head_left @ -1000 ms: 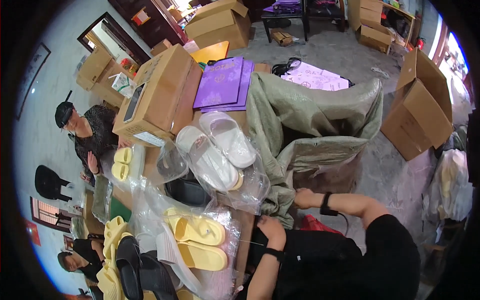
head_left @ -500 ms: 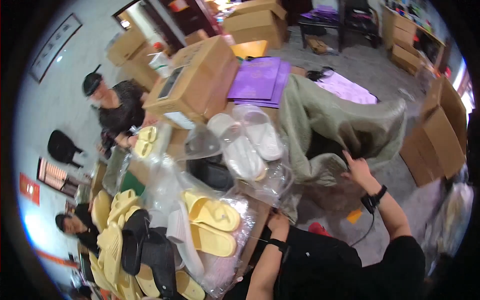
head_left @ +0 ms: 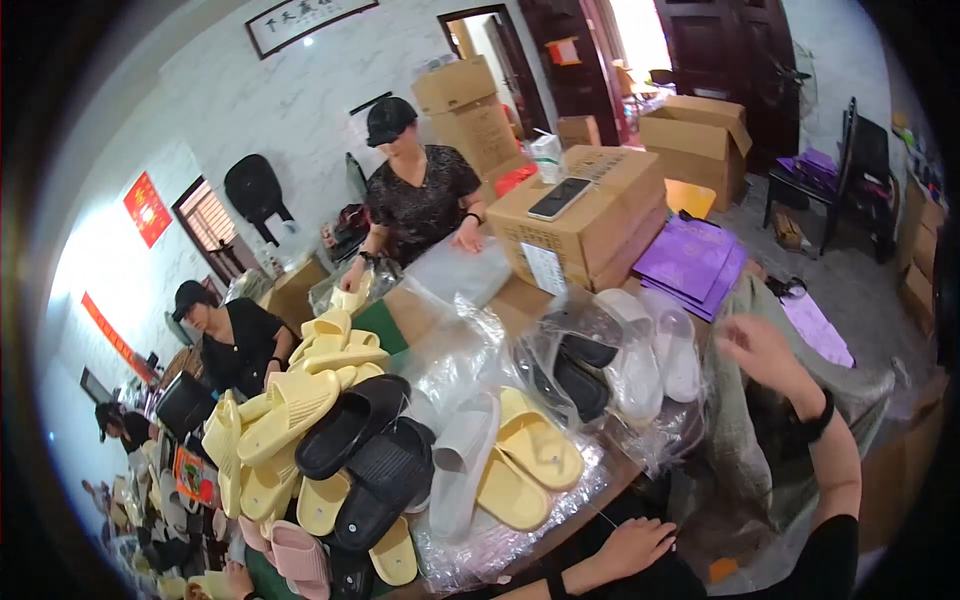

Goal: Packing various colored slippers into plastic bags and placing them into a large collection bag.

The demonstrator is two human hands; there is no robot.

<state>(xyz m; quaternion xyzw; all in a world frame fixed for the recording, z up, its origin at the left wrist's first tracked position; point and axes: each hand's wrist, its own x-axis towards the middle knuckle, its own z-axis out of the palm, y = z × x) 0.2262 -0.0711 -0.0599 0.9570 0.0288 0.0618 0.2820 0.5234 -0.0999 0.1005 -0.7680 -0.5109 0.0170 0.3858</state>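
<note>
Right hand point(head_left: 768, 354) has moved across the slouching, woven sack point(head_left: 738, 440).

Clock face: read from the middle of the head view.
Left hand point(head_left: 637, 548): 5 o'clock, fingers extended over dark clothing.
Right hand point(head_left: 765, 350): 3 o'clock, blurred, above the grey-green sack point(head_left: 740, 440), which stands at 4 o'clock.
Bagged slippers: white pair point(head_left: 633, 370) and black pair point(head_left: 580, 385), side by side towards 4 o'clock.
Yellow pair point(head_left: 512, 490): 6 o'clock, on clear plastic, just beside a white slipper point(head_left: 465, 465).
Slipper heap point(head_left: 290, 415): 7 to 8 o'clock, yellow, black and pink.
Carton point(head_left: 590, 225): 2 o'clock, phone point(head_left: 560, 198) on top, purple bags point(head_left: 690, 265) beside it.
Co-workers: one at 11 o'clock point(head_left: 425, 200), another at 9 point(head_left: 240, 340).
</note>
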